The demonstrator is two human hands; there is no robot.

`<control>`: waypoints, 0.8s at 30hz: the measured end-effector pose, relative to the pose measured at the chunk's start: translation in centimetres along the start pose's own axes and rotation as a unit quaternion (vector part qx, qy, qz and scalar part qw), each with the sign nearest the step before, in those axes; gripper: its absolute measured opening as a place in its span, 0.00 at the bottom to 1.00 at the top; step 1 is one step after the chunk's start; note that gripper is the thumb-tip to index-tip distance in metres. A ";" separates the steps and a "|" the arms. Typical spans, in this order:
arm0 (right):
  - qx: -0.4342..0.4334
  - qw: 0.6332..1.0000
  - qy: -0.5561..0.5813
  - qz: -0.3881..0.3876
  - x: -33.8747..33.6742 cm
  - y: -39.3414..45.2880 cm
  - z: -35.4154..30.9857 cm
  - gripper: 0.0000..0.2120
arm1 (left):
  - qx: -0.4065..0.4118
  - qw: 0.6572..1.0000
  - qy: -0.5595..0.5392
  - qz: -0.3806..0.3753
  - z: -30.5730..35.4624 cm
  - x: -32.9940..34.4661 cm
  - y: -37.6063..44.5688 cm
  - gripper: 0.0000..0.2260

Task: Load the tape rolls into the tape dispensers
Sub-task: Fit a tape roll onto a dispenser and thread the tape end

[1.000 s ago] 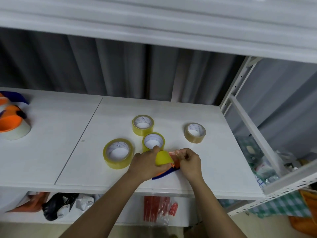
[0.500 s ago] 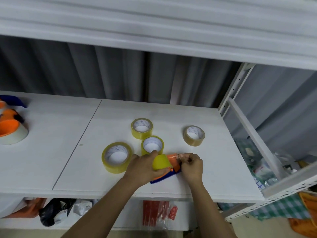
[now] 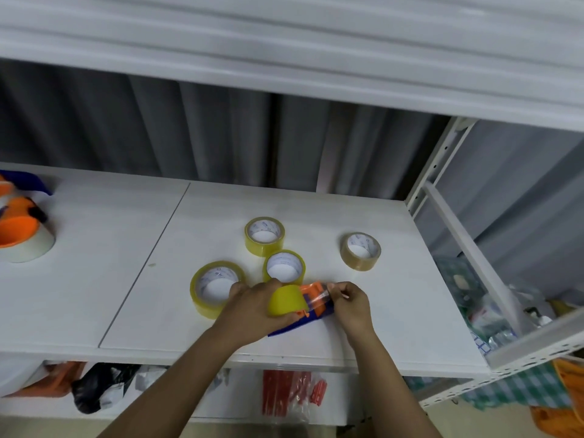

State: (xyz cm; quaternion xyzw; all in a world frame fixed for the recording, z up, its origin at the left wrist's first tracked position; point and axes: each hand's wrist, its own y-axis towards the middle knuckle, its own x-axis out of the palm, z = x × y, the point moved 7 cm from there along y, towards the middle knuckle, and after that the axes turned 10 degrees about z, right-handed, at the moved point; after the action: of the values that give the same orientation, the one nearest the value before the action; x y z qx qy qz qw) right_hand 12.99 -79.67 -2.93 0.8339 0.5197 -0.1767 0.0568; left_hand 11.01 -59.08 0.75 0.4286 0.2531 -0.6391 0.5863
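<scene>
Gripping the yellow tape roll point(image 3: 286, 301), left hand point(image 3: 252, 306); right hand point(image 3: 349, 303) pinches its tape end point(image 3: 317, 299); core printing unreadable.

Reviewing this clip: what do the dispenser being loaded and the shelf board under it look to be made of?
The dispenser looks like moulded plastic: solid orange and blue parts with a smooth, slightly glossy surface. The shelf board seems to be white laminated or painted wood board, matte with a faint grain and a straight seam between panels. Neither can be confirmed by sight alone.

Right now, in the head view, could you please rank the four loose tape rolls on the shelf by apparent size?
1. Front-left yellow roll, clearly largest, though nearest the camera.
2. Middle yellow roll, back yellow roll and tan roll look alike; I cannot rank them.
</scene>
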 end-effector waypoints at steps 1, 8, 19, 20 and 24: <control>-0.001 1.000 -0.003 -0.004 0.1 0.1 -0.2 0.09 | -0.008 1.000 -0.004 -0.011 -0.1 0.1 0.0 0.29; -0.012 1.000 0.005 -0.002 0.4 0.2 -0.8 0.10 | -0.110 0.985 -0.127 -0.039 -1.1 0.5 0.5 0.13; 0.026 0.997 0.046 0.055 -0.3 0.7 0.2 0.11 | -0.130 0.962 -0.205 -0.124 -3.1 1.7 0.7 0.10; 0.020 0.997 0.047 0.059 -0.4 0.7 0.1 0.10 | -0.138 0.965 -0.183 -0.126 -3.3 1.6 0.6 0.13; -0.018 0.998 0.036 0.050 -0.2 0.4 -0.6 0.10 | -0.147 0.977 -0.123 -0.094 -2.6 0.8 1.1 0.17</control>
State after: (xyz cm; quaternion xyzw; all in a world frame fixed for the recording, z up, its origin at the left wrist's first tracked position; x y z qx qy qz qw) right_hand 13.43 -79.91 -2.35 0.8637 0.4820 -0.1337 0.0617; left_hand 12.71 -57.57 -0.99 0.2298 0.3096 -0.6949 0.6070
